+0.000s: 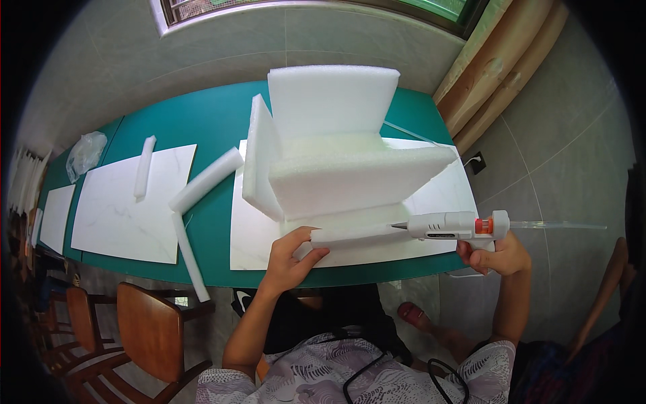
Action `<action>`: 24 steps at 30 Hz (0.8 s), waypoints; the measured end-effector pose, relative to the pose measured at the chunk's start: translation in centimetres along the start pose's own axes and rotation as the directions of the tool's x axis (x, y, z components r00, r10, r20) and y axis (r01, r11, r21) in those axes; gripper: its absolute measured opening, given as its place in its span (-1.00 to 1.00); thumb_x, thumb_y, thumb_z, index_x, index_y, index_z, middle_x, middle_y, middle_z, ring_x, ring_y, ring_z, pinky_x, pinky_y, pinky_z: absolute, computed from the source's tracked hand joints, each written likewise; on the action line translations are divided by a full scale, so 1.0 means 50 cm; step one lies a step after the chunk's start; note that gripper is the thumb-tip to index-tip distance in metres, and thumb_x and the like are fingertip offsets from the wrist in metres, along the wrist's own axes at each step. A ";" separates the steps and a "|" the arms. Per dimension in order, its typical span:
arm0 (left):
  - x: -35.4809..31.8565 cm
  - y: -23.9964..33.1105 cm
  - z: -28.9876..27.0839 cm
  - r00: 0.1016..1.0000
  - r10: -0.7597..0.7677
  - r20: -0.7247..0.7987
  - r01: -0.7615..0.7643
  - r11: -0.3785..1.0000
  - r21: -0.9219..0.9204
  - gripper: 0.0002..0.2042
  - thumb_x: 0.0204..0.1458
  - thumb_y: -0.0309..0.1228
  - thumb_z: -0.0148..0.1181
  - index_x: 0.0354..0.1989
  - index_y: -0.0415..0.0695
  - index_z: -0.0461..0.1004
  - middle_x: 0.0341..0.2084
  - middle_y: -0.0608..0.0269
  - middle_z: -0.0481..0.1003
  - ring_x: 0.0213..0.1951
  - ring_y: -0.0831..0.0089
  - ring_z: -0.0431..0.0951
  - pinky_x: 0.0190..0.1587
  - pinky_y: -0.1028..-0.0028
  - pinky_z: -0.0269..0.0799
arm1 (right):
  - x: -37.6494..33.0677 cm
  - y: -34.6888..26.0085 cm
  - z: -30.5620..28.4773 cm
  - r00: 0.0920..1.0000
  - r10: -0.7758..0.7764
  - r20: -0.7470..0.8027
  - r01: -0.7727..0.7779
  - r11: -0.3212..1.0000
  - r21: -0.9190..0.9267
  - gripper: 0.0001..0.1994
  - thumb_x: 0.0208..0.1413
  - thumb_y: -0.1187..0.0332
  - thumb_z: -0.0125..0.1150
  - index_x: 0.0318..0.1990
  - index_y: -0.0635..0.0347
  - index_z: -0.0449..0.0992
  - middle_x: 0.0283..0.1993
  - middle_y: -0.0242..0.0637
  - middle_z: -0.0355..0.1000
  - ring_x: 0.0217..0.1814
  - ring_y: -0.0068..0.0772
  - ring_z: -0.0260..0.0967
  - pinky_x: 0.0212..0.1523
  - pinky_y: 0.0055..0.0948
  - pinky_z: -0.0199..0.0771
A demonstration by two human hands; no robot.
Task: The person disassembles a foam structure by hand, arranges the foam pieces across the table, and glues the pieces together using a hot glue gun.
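My right hand (499,257) is wrapped round the handle of a white hot glue gun (441,225), which points left. A clear glue stick (558,225) sticks out of its back. The dark nozzle is at the upper edge of a white foam strip (356,237); whether it touches cannot be told. My left hand (291,259) pinches the strip's left end, thumb in front. Just beyond the strip stands a white foam structure with a front panel (356,180), a left panel (259,158) and a back panel (333,101), upright on a foam base.
Beneath the foam lies a white marbled board (250,250) on a green table (219,252). To the left are foam strips (208,178), a second marbled board (128,229) and a clear plastic bag (86,155). Wooden chairs (151,330) stand by the near edge. A power cable meets a wall socket (476,162).
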State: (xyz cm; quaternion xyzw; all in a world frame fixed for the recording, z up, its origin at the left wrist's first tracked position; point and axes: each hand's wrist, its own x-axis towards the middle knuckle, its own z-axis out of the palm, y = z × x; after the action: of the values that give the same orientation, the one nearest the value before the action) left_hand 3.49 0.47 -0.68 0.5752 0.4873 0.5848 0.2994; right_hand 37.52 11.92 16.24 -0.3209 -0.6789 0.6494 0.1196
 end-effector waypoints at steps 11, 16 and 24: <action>0.002 0.002 0.002 1.000 0.009 -0.001 -0.009 1.000 -0.001 -0.74 -0.07 -0.56 0.32 -0.17 -0.29 0.52 -0.28 0.06 0.57 -0.26 0.29 0.59 -0.13 0.45 0.45 | 0.000 0.018 -0.011 0.991 -0.126 -0.045 0.125 0.992 -0.024 -0.38 -0.08 0.03 0.46 -0.04 0.41 0.44 -0.24 -0.06 0.52 -0.74 -0.66 0.26 -0.71 -0.68 0.28; -0.001 -0.004 0.000 0.999 0.030 -0.009 -0.030 0.999 0.012 -0.73 -0.07 -0.56 0.33 -0.16 -0.28 0.51 -0.28 0.05 0.57 -0.26 0.28 0.59 -0.14 0.45 0.45 | -0.003 0.015 -0.010 0.978 -0.197 -0.064 0.197 0.980 -0.016 -0.42 -0.08 0.01 0.45 -0.11 0.38 0.47 -0.25 -0.04 0.51 -0.77 -0.68 0.23 -0.73 -0.68 0.28; -0.002 -0.011 0.002 1.000 0.028 -0.006 -0.027 1.000 0.003 -0.73 -0.08 -0.56 0.33 -0.15 -0.28 0.51 -0.28 0.05 0.57 -0.26 0.28 0.59 -0.14 0.45 0.45 | -0.058 0.040 -0.070 0.981 -0.182 -0.072 0.189 0.977 0.095 -0.31 -0.06 0.12 0.46 0.13 0.41 0.35 -0.19 -0.02 0.49 -0.67 -0.66 0.24 -0.69 -0.68 0.21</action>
State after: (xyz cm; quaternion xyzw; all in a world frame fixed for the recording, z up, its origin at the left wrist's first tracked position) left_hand 3.47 0.59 -1.25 0.5806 0.4811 0.5898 0.2890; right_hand 42.33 12.93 15.52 -0.2700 -0.6679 0.6586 0.2173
